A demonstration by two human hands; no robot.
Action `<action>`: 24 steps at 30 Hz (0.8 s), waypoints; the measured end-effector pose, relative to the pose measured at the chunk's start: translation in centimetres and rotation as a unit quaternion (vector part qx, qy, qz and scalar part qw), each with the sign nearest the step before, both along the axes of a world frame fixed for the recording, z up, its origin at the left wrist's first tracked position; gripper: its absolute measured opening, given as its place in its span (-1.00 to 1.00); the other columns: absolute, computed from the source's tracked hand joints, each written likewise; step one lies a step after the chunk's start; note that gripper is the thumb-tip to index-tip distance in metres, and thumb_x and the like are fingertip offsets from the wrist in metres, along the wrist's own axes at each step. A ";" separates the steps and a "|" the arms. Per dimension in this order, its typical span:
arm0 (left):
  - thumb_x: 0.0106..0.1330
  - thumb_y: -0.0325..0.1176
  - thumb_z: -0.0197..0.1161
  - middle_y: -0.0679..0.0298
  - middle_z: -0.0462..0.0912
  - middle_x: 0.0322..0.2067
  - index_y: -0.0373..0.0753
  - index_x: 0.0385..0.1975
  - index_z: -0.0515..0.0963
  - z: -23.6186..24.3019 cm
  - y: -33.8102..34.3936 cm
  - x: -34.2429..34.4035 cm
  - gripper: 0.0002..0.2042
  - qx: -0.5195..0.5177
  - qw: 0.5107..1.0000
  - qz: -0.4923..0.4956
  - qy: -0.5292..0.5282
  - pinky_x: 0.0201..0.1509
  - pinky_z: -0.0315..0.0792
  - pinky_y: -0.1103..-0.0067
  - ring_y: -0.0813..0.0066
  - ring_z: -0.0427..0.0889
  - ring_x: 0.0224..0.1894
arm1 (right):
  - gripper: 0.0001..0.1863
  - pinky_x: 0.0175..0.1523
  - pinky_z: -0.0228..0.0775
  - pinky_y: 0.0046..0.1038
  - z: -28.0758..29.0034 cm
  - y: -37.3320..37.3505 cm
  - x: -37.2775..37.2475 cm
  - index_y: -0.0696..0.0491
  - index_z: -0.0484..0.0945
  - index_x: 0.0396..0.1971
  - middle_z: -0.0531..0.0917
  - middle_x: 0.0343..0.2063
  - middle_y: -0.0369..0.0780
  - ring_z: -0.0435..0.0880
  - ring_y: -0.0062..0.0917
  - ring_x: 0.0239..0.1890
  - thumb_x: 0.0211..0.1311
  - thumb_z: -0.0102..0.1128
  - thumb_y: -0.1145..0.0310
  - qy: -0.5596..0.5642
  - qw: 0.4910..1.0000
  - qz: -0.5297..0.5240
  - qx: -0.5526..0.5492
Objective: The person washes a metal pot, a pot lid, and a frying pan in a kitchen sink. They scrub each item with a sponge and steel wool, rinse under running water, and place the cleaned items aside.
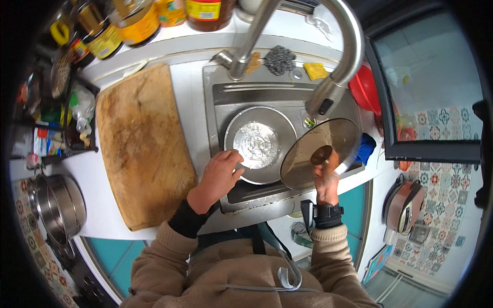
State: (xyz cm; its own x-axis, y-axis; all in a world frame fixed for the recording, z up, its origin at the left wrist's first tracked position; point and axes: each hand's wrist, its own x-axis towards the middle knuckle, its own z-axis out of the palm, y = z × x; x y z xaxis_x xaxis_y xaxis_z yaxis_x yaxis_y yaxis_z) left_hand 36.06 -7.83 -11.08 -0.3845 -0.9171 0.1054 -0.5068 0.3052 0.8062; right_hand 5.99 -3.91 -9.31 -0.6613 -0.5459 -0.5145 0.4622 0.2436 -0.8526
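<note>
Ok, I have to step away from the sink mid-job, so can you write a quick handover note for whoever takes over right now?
Left hand: grips the near-left rim of the steel pot, which sits in the sink.
Right hand: holds the glass lid by its knob, tilted over the sink's right side under the faucet.
Done: lid is off the pot; the pot looks empty apart from a shiny, possibly wet bottom.
Left: no water visibly running; steel scourer and yellow sponge lie untouched behind the sink. Wooden cutting board sits left.
</note>
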 end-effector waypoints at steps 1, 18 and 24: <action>0.10 -0.40 0.28 0.11 0.56 -0.32 -0.27 -0.37 0.46 0.4 0.1 0.6 -0.82 0.034 0.999 -0.015 -0.008 -0.20 0.41 0.29 0.05 0.52 -0.24 | -0.72 -0.67 0.20 -0.68 -0.4 0.2 -0.2 -0.05 0.41 -0.13 0.48 -0.43 -0.36 0.37 -0.71 -0.65 0.29 0.09 0.11 -0.026 0.998 0.033 -0.048; -0.04 -0.31 0.20 0.13 0.63 -0.56 -0.25 -0.64 0.60 6.4 2.2 -1.0 -0.86 -0.326 0.895 -0.186 -0.242 -0.41 0.45 0.29 0.07 0.62 -0.45 | -0.70 -0.62 0.14 -0.65 -3.2 1.4 -8.0 -0.02 0.43 -0.25 0.34 -0.65 -0.41 0.23 -0.74 -0.68 0.34 0.00 0.04 0.040 0.977 0.207 -0.012; 0.16 -0.30 0.09 0.06 0.66 -0.28 -0.20 -0.33 0.66 16.3 3.3 -4.5 -0.77 -0.359 0.835 -0.292 -0.297 -0.13 0.50 0.27 0.10 0.63 -0.17 | -0.68 -0.62 0.15 -0.64 -4.3 1.8 -7.7 -0.01 0.42 -0.22 0.35 -0.65 -0.40 0.25 -0.74 -0.66 0.36 -0.03 0.02 0.001 0.965 0.232 -0.120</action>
